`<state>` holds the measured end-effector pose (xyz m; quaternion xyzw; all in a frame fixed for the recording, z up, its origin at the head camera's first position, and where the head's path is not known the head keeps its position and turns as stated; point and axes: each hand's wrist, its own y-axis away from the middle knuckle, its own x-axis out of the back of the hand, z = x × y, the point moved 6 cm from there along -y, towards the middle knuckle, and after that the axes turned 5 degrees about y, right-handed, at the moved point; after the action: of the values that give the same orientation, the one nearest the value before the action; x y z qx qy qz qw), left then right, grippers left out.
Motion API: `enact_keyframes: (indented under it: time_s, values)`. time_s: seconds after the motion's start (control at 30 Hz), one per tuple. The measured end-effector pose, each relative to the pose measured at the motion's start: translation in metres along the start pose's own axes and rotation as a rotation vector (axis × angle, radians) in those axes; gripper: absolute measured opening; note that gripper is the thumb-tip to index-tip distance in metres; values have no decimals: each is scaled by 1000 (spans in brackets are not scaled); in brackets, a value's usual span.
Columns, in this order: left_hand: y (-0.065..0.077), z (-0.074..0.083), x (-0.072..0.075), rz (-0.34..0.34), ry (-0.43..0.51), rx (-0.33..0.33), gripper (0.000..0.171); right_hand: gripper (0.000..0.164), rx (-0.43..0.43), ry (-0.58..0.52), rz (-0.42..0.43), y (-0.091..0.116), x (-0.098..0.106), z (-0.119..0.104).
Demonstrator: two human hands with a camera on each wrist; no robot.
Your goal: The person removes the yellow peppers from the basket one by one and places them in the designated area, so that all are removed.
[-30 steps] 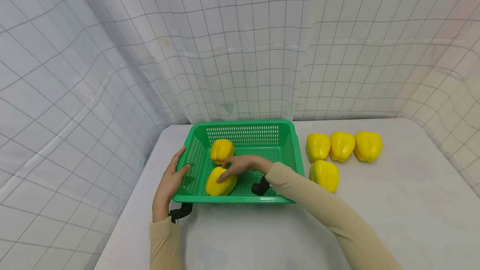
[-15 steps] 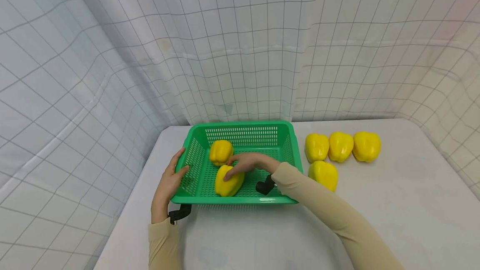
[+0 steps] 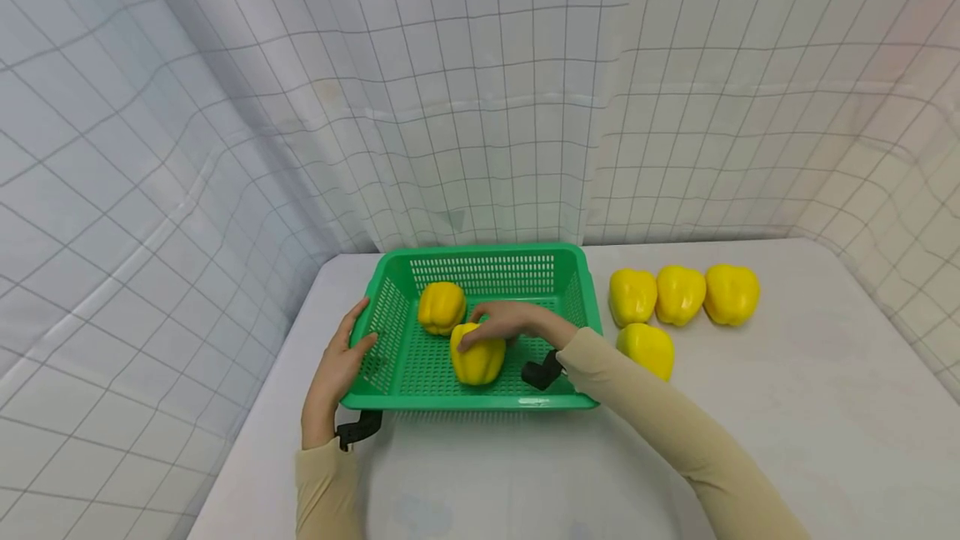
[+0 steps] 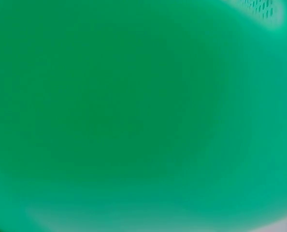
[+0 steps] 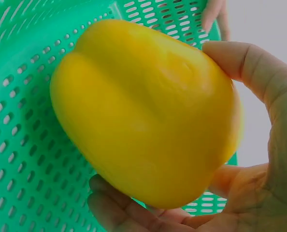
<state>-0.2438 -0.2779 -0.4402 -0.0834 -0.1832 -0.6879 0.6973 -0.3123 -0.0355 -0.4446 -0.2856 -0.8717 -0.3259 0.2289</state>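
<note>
My right hand (image 3: pixel 508 320) grips a yellow bell pepper (image 3: pixel 478 362) inside the green plastic basket (image 3: pixel 472 402). In the right wrist view, the thumb (image 5: pixel 240 58) lies on one side of this pepper and the fingers (image 5: pixel 119 205) curl round its other side, over the slotted basket floor. A second yellow bell pepper (image 3: pixel 442 307) rests just behind it, towards the back left of the basket. My left hand (image 3: pixel 334 367) holds the basket's left wall, thumb over the rim and fingers along the outside. Blurred green fills most of the left wrist view.
On the white table (image 3: pixel 795 373), right of the basket, three yellow bell peppers (image 3: pixel 680 295) stand in a row. Another bell pepper (image 3: pixel 648 350) sits in front of them, partly behind the right sleeve (image 3: pixel 667 423). Gridded white curtains (image 3: pixel 495 107) enclose the back and sides.
My right hand has moved the gripped bell pepper to the right across the basket, and it now looks more upright. The left hand stays on the basket wall.
</note>
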Motion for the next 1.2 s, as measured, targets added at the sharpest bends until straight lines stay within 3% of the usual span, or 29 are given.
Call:
enact_keyframes:
  time_s: [0.4,0.77,1.2]
  values:
    - [-2,-6,1,19,-35,-19,61,54,79,-17,179,19,18,-5]
    - [-2,-7,1,20,-30,-28,61,56,112,-62,337,34,32,-6]
    - [-3,-6,1,19,-42,-37,61,66,155,-147,446,56,39,-4]
